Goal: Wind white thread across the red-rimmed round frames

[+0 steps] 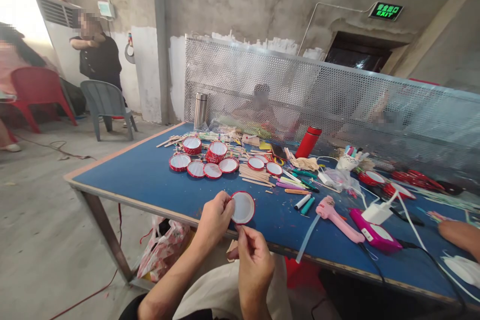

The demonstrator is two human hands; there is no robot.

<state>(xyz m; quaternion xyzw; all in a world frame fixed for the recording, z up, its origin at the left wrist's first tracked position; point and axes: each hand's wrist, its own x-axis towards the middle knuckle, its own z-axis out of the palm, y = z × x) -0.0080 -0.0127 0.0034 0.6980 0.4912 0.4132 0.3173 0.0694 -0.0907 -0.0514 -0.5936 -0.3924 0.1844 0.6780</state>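
My left hand (pixel 217 216) is closed on the left edge of a small round disc (pixel 243 208), drum-like, with a white face and a red rim. The disc is tilted toward me over the table's front edge. Just below its lower rim, my right hand (pixel 255 265) has its thumb and fingers pinched together. Whatever lies in that pinch is too small to make out. Beyond my hands lie several similar red-rimmed discs (pixel 213 170), some of them stacked (pixel 216 151).
Wooden sticks (pixel 255 174) and markers (pixel 302 202) lie on the blue table (pixel 150 180). To the right are a pink glue gun (pixel 339 220), a magenta power strip (pixel 375 232) with cables and another person's arm (pixel 459 237). A red bottle (pixel 308 143) stands before a perforated metal screen (pixel 318 90).
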